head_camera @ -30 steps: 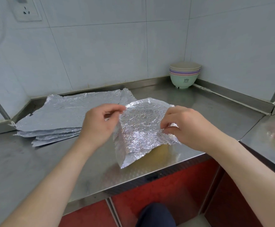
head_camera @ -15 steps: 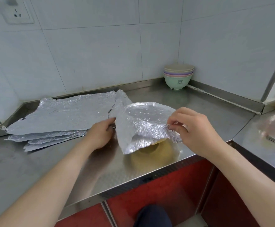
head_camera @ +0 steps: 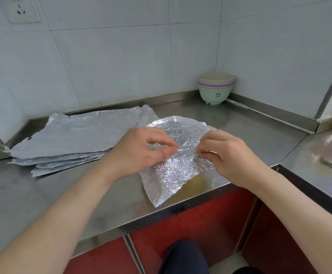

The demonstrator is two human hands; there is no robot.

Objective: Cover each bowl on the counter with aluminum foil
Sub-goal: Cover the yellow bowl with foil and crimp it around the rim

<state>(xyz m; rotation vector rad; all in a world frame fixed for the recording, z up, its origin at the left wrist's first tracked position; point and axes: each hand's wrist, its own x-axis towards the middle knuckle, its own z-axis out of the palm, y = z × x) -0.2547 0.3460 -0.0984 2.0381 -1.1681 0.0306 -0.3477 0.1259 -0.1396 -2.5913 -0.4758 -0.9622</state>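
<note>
Overall: a steel counter (head_camera: pixel 62 194) in a tiled corner, seen from above by a person standing at its front edge.
Surface: brushed steel, dull and scuffed, with a raised steel lip where it meets the walls; a second steel top (head_camera: pixel 319 171) joins it at an angle on the right.
Walls: large pale tiles (head_camera: pixel 121 66) at the back and on the right; a white socket (head_camera: pixel 22 10) sits high on the left.
Below: red cabinet fronts (head_camera: pixel 200 224) under the front edge (a dark trouser knee (head_camera: pixel 183 258) shows lower down).
Foil (head_camera: pixel 171 175): a crinkled sheet near the front edge, draped over a round form whose rim presses through its far half; its near corner reaches the counter.
Bowl: hidden under the foil; only a yellowish patch (head_camera: pixel 193 182) shows by the sheet's lower right edge, and bowl or reflection cannot be told.
Left hand (head_camera: pixel 141 149): fingers curled, thumb and fingertips pinching the foil at its middle.
Right hand (head_camera: pixel 228 155): fingers curled, pinching the foil's right edge, near the left hand.
Foil stack (head_camera: pixel 78 139): several flat sheets just left of the foil, toward the back wall.
Bowls (head_camera: pixel 215 89): nested, green lowest and cream on top, in the far corner, well apart from the hands.
</note>
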